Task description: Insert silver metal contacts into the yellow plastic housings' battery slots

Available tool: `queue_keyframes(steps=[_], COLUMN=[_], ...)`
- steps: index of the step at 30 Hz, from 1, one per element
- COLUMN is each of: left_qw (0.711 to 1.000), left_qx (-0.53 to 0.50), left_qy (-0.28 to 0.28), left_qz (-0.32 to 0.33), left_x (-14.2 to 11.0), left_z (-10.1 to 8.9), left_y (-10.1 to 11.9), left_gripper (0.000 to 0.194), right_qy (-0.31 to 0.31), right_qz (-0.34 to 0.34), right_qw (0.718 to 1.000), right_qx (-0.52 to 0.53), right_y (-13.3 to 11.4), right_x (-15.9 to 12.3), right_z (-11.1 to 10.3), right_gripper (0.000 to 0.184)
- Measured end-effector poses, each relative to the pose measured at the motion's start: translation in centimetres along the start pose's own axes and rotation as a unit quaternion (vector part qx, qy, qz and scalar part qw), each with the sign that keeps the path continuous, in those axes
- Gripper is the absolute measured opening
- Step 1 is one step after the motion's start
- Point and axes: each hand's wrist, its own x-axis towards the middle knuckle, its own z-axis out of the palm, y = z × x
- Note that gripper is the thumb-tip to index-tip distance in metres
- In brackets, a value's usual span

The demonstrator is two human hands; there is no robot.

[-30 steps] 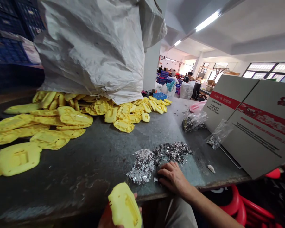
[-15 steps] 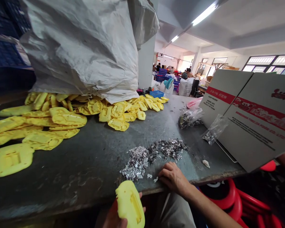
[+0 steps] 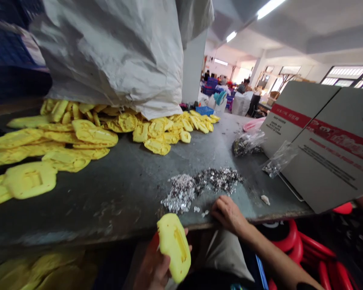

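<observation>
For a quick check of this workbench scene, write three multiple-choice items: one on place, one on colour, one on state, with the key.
1. Where is the right hand?
A) On the table beside the pile of small silvery pieces
B) On the cardboard box
C) On the white sack

2. What colour are the moulded pieces heaped on the table?
A) Red
B) Blue
C) Yellow

3. What is the left hand doing?
A) Lying flat on the table
B) Holding a moulded piece
C) Reaching into a plastic bag

Key:
1. A, its fingers rest just below the pile.
2. C, the whole heap shows yellow.
3. B, its fingers wrap the piece.
</observation>
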Motion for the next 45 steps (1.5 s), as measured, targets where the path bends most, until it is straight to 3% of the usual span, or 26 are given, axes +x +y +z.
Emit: queue_keyframes(steps=[3, 7, 11, 15, 20, 25, 29, 34, 39, 45], left_qw=[0.998, 0.992, 0.990, 0.990, 0.989, 0.988, 0.991, 0.991, 0.991, 0.989], left_qx=[0.027, 0.032, 0.044, 0.047, 0.062, 0.076, 0.076, 0.076, 0.073, 0.067], left_qy=[-0.051, -0.117, -0.132, -0.130, -0.126, -0.134, -0.107, -0.107, -0.103, -0.120], left_qz=[-0.040, -0.042, -0.031, -0.036, -0.035, -0.024, -0.024, -0.039, -0.047, -0.055], left_x=[-1.9, -3.0, -3.3, -3.6, -3.5, -3.8, -4.0, -3.8, -3.8, -4.0], left_z=[0.4, 1.3, 2.1, 3.0, 4.0, 4.5, 4.7, 4.9, 5.1, 4.5], left_y=[1.8, 3.2, 3.2, 3.1, 3.2, 3.3, 3.3, 3.3, 3.2, 3.1], left_gripper=[0.091, 0.091, 0.084, 0.083, 0.065, 0.062, 0.063, 0.069, 0.065, 0.061], right_qy=[-0.033, -0.084, -0.043, 0.017, -0.032, -0.082, -0.099, -0.087, -0.089, -0.102], right_qz=[0.033, 0.068, 0.122, 0.151, 0.103, 0.025, -0.014, -0.007, -0.013, -0.094], right_qw=[0.999, 0.992, 0.985, 0.977, 0.989, 0.995, 0.995, 0.996, 0.995, 0.987], right_qx=[0.007, 0.069, 0.117, 0.147, 0.102, 0.041, 0.019, 0.033, 0.043, -0.077], right_y=[0.2, 0.8, 0.9, 0.9, 0.3, 0.3, 0.5, 0.0, -0.2, -0.7], right_x=[-0.5, -2.6, -4.8, -5.1, -3.0, -1.6, -2.6, -4.8, -4.8, -4.2], right_z=[-1.5, -2.4, -4.3, -5.5, -4.5, -3.8, -4.6, -5.8, -6.3, -6.8], right_gripper=[0.019, 0.012, 0.018, 0.016, 0.018, 0.022, 0.024, 0.019, 0.016, 0.024])
